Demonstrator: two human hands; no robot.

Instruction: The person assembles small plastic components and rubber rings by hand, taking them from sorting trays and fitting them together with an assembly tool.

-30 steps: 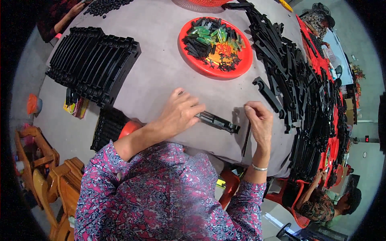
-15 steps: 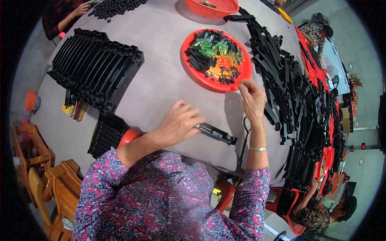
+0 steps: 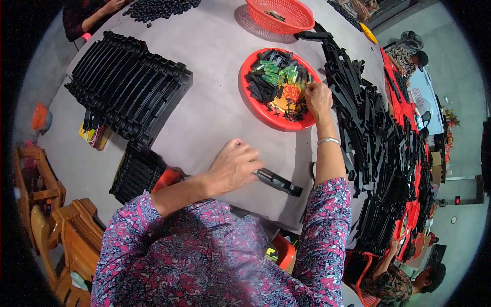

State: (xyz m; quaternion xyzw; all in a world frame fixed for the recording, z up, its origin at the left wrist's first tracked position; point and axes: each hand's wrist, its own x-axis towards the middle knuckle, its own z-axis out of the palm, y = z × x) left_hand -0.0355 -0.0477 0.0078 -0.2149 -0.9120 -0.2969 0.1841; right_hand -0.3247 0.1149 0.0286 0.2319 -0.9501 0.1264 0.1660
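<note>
A long black plastic part (image 3: 280,183) lies slanted near the table's front edge, its left end gripped by my left hand (image 3: 234,168). Over the right rim of a round red tray (image 3: 254,113), my right hand (image 3: 319,101) has its fingers bent downward among the contents; whether they pinch anything is hidden. In the tray are small black pieces (image 3: 262,90), some green translucent pieces (image 3: 271,71) and tiny dark bits along the near side. Part of a dark loop-shaped handle (image 3: 312,170) shows beside the black part's right end.
Neat rows of black plastic parts (image 3: 128,87) stand stacked at the left. A long heap of black parts (image 3: 358,112) runs down the right side. Behind the tray sits a red mesh basket (image 3: 281,19), with small black beads (image 3: 161,7) at the far left. Other people work around the table.
My right hand has moved from the tray's near edge up over its right side, among the pieces. My left hand keeps hold of the black part. The whole view has shifted slightly.
</note>
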